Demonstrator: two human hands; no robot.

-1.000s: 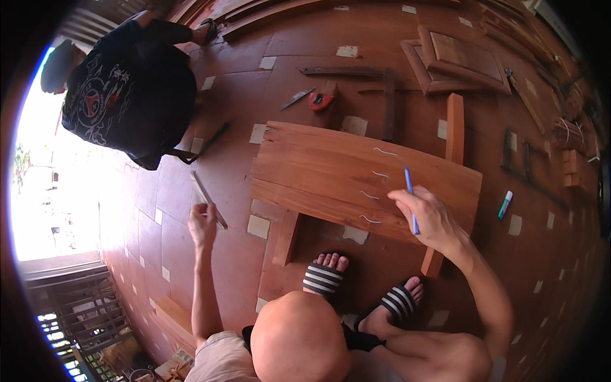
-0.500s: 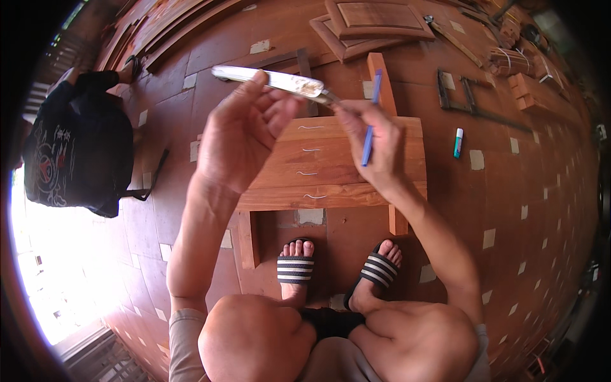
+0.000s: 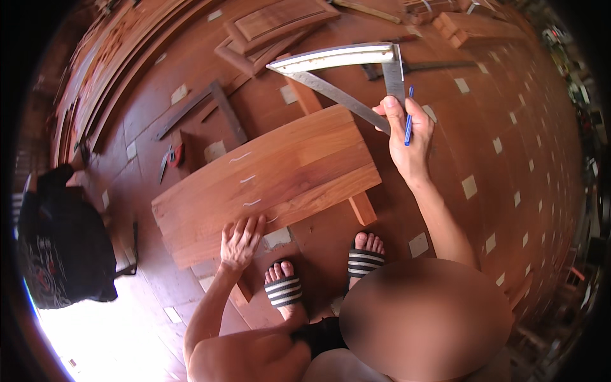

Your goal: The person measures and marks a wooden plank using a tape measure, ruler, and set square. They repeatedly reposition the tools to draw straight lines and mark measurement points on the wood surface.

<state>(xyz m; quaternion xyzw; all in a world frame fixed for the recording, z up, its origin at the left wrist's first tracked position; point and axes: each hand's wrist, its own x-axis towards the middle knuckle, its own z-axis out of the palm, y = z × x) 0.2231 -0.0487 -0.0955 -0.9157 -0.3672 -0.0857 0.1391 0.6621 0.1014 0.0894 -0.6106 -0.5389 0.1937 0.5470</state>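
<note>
A wide reddish wooden board (image 3: 273,178) lies across low wooden supports on the floor, with a few pale chalk marks on its face. My left hand (image 3: 240,240) rests flat, fingers spread, on the board's near edge. My right hand (image 3: 407,137) is raised past the board's right end, gripping a metal carpenter's square (image 3: 344,70) by one arm together with a blue pen (image 3: 408,121). The square's pale handle points left above the board. My feet in striped sandals (image 3: 366,260) stand just in front of the board.
A person in a black shirt (image 3: 60,245) crouches at the left. Red-handled pliers (image 3: 173,156) lie on the tiled floor left of the board. Wooden planks and framed panels (image 3: 280,22) are piled along the far side and left wall.
My left hand let go of the metal square and dropped onto the board's near edge. My right hand now holds the square with the pen, out to the right.
</note>
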